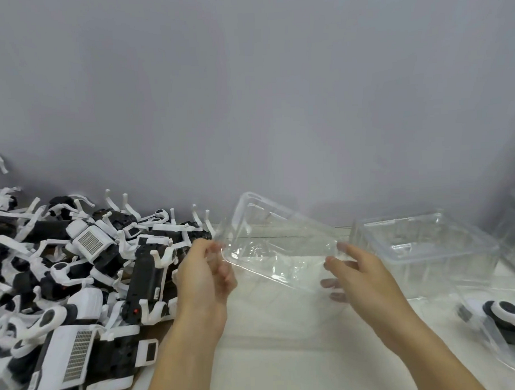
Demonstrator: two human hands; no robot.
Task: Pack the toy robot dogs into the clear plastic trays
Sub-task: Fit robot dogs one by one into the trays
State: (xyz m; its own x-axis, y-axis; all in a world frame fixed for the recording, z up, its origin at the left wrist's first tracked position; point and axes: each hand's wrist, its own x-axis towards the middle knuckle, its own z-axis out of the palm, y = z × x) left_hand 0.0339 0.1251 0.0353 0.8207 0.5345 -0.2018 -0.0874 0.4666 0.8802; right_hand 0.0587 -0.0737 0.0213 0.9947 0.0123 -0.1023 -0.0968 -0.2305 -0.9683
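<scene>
I hold a clear plastic tray [277, 241] tilted above the white table, its open side facing me. My left hand [205, 272] pinches the tray's left rim. My right hand [359, 274] grips its right rim, fingers curled round the edge. A big heap of black-and-white toy robot dogs [78, 268] lies on the left, touching nothing I hold. Another toy dog [508, 317] sits inside a clear tray at the lower right.
A stack of clear trays [427, 247] stands right of my right hand, with more clear plastic [514, 229] at the far right edge. A grey wall [247, 93] rises behind the white table [285, 354].
</scene>
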